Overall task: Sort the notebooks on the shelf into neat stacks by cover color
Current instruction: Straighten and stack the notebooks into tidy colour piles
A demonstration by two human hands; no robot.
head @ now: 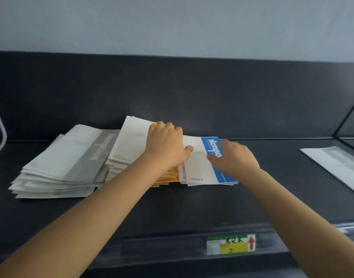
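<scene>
Head view: a person is standing at a dark shelf (pixel 192 205), both arms reaching forward.
Grey stack (pixel 68 161): lying at the left, tall and ragged, its edges fanning out.
Yellow stack (pixel 170 176): lying in the middle, its left side leaning on the grey stack, with steps showing along its near edge.
Blue stack (pixel 198 167): lying just beside the yellow stack on the right, thin, its top cover showing a blue band.
Left hand (pixel 166 143): resting palm down on the yellow stack, fingers spread and bending over the far edge, thumb stretching across to touch the blue stack; it is pressing, with nothing lifted.
Right hand (pixel 234 157): lying on the blue band, thumb on the cover; the fingers are hidden behind the hand, so I cannot tell whether it is gripping.
Loose notebook (pixel 336 167): lying well apart at the far right, seemingly grey.
Tag (pixel 231 244): sitting on the shelf's front rail.
Step in hand: judging by the pose, the hands are squaring the yellow and blue stacks side by side.
Next move: it is likely calling for evening up the stepped yellow edges, then tidying the grey stack and fetching the loose notebook.
</scene>
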